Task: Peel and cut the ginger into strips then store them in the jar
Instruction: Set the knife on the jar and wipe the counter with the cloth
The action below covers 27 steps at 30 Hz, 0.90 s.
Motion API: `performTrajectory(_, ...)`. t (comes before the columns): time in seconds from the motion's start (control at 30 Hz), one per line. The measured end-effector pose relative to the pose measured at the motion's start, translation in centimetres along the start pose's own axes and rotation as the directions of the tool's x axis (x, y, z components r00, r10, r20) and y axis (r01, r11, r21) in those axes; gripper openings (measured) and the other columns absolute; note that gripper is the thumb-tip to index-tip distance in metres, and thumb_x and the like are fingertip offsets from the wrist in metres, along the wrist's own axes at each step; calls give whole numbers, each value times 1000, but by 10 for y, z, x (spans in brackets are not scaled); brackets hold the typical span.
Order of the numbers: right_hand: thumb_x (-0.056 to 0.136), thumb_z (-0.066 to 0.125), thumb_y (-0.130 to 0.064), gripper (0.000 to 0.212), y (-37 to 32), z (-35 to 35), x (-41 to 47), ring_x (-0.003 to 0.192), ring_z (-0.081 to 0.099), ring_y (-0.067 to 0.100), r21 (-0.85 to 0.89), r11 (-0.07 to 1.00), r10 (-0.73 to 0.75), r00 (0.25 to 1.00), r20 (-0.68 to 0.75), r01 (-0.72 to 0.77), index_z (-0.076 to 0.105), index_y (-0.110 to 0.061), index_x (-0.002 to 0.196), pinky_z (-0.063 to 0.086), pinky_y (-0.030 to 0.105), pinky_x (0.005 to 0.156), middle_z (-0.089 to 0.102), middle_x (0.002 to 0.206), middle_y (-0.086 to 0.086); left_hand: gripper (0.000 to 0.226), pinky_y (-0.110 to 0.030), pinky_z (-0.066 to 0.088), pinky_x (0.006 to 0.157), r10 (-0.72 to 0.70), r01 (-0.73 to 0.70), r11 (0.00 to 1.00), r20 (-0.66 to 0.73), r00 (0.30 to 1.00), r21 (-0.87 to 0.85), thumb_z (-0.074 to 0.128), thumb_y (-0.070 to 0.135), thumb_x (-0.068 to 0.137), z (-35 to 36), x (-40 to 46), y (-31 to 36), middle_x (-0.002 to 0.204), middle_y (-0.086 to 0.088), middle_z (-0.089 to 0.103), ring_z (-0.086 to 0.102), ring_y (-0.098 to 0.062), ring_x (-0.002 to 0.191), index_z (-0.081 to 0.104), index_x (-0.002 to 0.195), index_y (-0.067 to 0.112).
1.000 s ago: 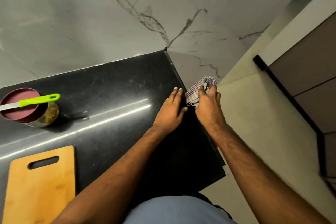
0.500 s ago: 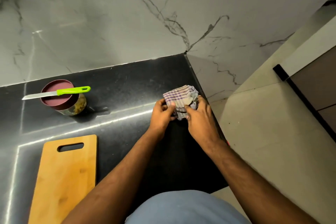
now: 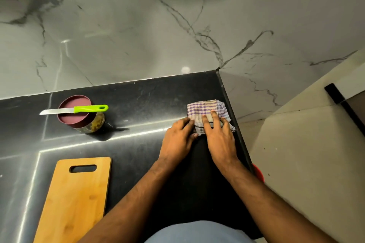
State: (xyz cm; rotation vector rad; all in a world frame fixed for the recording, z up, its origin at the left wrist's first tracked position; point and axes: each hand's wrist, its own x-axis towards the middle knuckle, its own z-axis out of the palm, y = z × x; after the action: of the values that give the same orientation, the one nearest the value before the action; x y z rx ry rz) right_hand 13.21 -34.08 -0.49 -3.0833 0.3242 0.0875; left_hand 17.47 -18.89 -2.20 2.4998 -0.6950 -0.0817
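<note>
Jar [image 3: 83, 113] unmoved — cloth [image 3: 205, 109] now pressed flat.

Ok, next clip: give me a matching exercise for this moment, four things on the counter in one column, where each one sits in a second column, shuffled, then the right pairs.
Things
1. knife
2. jar
3. cutting board
4. checked cloth

Places
A. near the right edge of the black counter, under the fingers of both hands
B. lying across a maroon lid
C. flat on the counter at the near left, handle slot away from the person
D. standing near the wall, left of the hands

Pairs: 1-B, 2-D, 3-C, 4-A

The left hand and right hand rest on the cloth.
</note>
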Motion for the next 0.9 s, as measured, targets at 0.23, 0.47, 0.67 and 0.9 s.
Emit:
performTrajectory(0.23, 92, 60, -17, 60, -6, 2, 92, 139, 27, 38, 82, 997, -17, 1000, -8, 18, 34, -26, 145, 42, 49, 103, 23, 156, 8, 71, -42, 20, 120, -127, 87, 956, 127, 984, 281, 37, 47, 104, -10, 58, -12, 169, 1, 4, 1, -20, 155, 6, 161, 20)
performTrajectory(0.47, 94, 44, -7, 64, -10, -10, 136, 147, 3, 33, 193, 981, -24, 997, 72, 10, 24, -31, 150, 18, 58, 114, 5, 162, 0, 69, -39, 11, 124, -176, 137, 939, 98, 980, 316, 36, 43, 104, -28, 80, -27, 169, -3, 0, -4, -21, 155, 9, 161, 13)
performTrajectory(0.67, 95, 51, -30, 58, -41, -11, 89, 142, 21, 32, 118, 990, -69, 994, -86, 78, 32, -19, 148, 33, 51, 105, 24, 156, 9, 70, -37, 6, 125, -211, 193, 946, 46, 976, 259, 38, 43, 105, -32, 37, -27, 168, -5, -2, -4, -20, 155, 10, 160, 11)
performTrajectory(0.9, 92, 55, -25, 53, -114, 27, -5, 138, 34, 30, 123, 945, -304, 953, -10, 303, 42, -16, 143, 36, 46, 104, 36, 151, 12, 69, -42, 11, 125, -323, 308, 923, 28, 946, 231, 34, 46, 104, -41, -74, -55, 168, -10, 3, -1, -23, 155, 16, 159, 9)
